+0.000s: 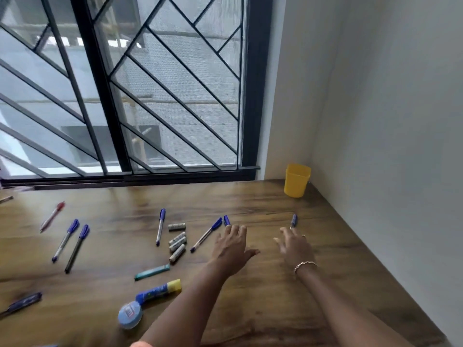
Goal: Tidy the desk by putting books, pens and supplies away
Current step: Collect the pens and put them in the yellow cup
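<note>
My left hand (233, 242) and right hand (294, 244) lie spread, palms down, over the surface (263, 296); blue-capped pens (226, 220) protrude beyond both sets of fingertips.

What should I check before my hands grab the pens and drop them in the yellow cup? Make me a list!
1. Yellow cup upright, in the desk's far right corner: ok.
2. Cup has room inside: cannot tell.
3. Left hand empty, fingers at a blue pen cap: ok.
4. Right hand empty, fingers spread: ok.
5. Blue pen lies just past the right fingertips: ok.
6. Batteries away from both hands: ok.
</note>
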`<state>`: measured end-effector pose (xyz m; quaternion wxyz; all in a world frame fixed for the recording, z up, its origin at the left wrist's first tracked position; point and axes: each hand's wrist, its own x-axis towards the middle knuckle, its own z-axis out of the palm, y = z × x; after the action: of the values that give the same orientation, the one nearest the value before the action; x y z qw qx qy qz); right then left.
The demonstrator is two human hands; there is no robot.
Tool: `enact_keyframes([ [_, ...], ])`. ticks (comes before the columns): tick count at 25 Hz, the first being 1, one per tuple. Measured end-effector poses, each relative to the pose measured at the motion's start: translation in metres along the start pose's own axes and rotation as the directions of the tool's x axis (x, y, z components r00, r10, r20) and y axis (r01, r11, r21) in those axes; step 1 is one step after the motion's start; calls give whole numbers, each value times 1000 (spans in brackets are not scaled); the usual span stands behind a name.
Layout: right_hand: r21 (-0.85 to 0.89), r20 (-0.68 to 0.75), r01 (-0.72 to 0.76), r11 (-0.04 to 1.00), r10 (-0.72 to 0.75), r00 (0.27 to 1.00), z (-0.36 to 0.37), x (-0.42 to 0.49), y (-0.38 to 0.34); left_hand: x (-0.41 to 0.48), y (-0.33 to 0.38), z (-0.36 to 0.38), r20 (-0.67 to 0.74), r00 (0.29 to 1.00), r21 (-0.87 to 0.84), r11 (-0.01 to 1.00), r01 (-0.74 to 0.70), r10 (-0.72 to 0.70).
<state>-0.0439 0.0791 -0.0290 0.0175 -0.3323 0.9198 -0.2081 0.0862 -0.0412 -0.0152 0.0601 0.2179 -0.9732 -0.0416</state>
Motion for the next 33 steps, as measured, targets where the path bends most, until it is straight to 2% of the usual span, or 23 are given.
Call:
enact_keyframes([
  [3, 186, -33, -246, 951, 256, 966, -2, 28, 6, 26, -17, 4, 5, 1000, -3, 1000, -7, 7],
  [5, 233, -48, -332, 914, 352, 935, -3, 42, 13, 41, -22, 9, 22, 1000, 2, 1000, -14, 14],
  [10, 206, 2, -415, 886, 424, 906, -2, 77, 22, 70, -16, 19, 61, 998, -52, 999, -10, 13],
  [12, 130, 56, -429, 894, 426, 903, 0, 94, 22, 78, -15, 21, 54, 998, -63, 997, 33, -29],
  [15, -53, 67, -391, 919, 394, 917, 2, 107, 17, 82, -16, 23, 57, 995, -49, 995, 89, -86],
  [17, -88, 70, -391, 916, 397, 915, 4, 113, 16, 83, -22, 23, 31, 993, -49, 992, 118, -117],
  [18, -77, 92, -396, 915, 402, 911, 4, 117, 13, 83, -27, 22, 15, 989, -71, 987, 146, -145],
  [20, 58, 175, -398, 916, 383, 907, 2, 124, 0, 82, -40, 22, -28, 974, -123, 968, 219, -223],
  [22, 188, 270, -347, 919, 292, 918, 8, 127, -26, 77, -53, 22, -66, 941, -191, 930, 315, -333],
  [25, 102, 376, -151, 983, 103, 921, 25, 108, -78, 70, -68, 24, -72, 886, -231, 872, 433, -459],
  [28, 0, 401, -38, 999, 35, 915, 45, 92, -108, 65, -74, 22, -54, 867, -208, 855, 475, -495],
  [31, -57, 384, -2, 998, 24, 923, 50, 88, -111, 65, -75, 19, -52, 875, -131, 872, 472, -481],
  [33, -22, 389, -56, 998, 60, 919, 48, 93, -108, 66, -74, 19, -50, 871, -108, 870, 482, -489],
])
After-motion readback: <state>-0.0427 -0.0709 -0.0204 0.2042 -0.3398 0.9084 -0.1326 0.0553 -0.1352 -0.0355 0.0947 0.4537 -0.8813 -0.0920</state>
